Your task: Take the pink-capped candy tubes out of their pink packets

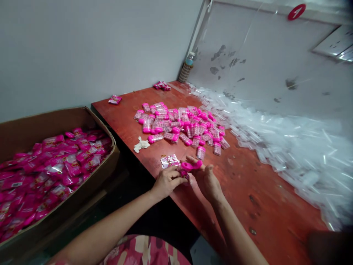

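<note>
A bright pink plastic piece with rounded ends (pixel 190 165) is held over the front edge of the red table (pixel 234 184). My left hand (pixel 168 181) is closed, thumb and fingers pinching it and a small crinkled pink bit (pixel 185 175) beneath. Palm turned up, my right hand (pixel 209 182) has its fingers stretched behind the pink piece and its thumb apart; the piece rests against the fingers. Beside the left fingertips a printed pink-and-white packet (pixel 170 161) lies flat. Beyond both hands spreads a pile of small clear containers with pink caps (pixel 179 123).
Clear plastic sleeves (pixel 289 147) heap along the right wall. At left stands a cardboard box (pixel 100 123) full of pink packets (pixel 55 169). A crumpled whitish lump (pixel 141 144), loose pink packets (pixel 115 99) and a bottle in a woven holder (pixel 186 69) are on the table.
</note>
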`<state>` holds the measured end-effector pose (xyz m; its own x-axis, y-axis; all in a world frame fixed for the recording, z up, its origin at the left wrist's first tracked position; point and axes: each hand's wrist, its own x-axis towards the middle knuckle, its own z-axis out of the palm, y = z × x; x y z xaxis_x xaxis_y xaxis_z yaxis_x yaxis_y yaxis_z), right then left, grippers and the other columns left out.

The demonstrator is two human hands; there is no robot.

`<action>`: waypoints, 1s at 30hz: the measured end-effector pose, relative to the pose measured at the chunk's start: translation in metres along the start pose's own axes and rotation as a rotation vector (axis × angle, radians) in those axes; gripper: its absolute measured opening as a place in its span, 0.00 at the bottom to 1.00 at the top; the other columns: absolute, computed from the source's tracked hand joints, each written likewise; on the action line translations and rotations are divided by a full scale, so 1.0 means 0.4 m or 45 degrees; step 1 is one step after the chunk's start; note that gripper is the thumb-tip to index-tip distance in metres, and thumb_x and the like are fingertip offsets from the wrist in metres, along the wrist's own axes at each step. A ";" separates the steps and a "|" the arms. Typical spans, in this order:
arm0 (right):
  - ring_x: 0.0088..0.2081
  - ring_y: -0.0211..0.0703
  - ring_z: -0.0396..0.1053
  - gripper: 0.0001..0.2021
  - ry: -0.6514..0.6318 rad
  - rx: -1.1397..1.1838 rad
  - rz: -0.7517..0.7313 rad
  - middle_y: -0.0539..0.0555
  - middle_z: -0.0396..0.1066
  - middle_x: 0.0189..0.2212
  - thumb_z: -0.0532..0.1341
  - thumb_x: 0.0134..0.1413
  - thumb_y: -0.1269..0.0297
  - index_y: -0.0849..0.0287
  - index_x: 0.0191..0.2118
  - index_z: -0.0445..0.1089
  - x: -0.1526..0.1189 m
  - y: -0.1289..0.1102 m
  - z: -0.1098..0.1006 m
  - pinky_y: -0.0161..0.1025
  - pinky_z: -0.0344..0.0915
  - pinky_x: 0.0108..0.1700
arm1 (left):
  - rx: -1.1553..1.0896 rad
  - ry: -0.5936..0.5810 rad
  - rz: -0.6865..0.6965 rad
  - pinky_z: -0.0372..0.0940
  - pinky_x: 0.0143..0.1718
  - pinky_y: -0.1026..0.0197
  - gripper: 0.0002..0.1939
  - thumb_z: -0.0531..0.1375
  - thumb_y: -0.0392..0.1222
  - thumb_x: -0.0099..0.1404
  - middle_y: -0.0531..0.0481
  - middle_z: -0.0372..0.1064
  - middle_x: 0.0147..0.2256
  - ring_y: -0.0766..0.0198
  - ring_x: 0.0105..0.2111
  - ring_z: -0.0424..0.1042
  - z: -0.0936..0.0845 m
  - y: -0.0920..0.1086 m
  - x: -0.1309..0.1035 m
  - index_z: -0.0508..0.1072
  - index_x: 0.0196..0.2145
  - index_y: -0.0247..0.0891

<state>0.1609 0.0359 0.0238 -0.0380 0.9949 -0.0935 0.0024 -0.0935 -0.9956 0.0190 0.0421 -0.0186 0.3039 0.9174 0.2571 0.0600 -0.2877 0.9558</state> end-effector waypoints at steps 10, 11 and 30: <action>0.32 0.44 0.68 0.13 0.041 0.228 0.193 0.55 0.73 0.32 0.60 0.46 0.59 0.59 0.38 0.72 -0.022 0.036 0.020 0.38 0.64 0.29 | 0.236 -0.122 0.137 0.62 0.33 0.63 0.09 0.57 0.36 0.56 0.47 0.69 0.33 0.65 0.31 0.68 0.017 -0.027 -0.019 0.73 0.21 0.37; 0.30 0.43 0.68 0.14 0.085 0.237 0.196 0.54 0.73 0.31 0.60 0.46 0.60 0.59 0.40 0.72 -0.023 0.037 0.029 0.36 0.63 0.27 | 0.240 -0.120 0.138 0.62 0.33 0.63 0.09 0.56 0.35 0.56 0.47 0.69 0.34 0.64 0.32 0.69 0.017 -0.030 -0.021 0.73 0.21 0.37; 0.44 0.50 0.67 0.25 0.050 0.225 -0.063 0.59 0.66 0.48 0.44 0.53 0.45 0.54 0.49 0.61 -0.033 0.027 0.018 0.46 0.65 0.38 | -0.300 -0.114 -0.203 0.60 0.32 0.65 0.12 0.63 0.43 0.49 0.49 0.69 0.29 0.65 0.29 0.67 -0.006 0.008 -0.021 0.71 0.16 0.32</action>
<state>0.1543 0.0215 0.0141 0.0052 0.9988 -0.0479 -0.1742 -0.0462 -0.9836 0.0142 0.0342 -0.0173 0.3914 0.9150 0.0975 -0.1058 -0.0605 0.9925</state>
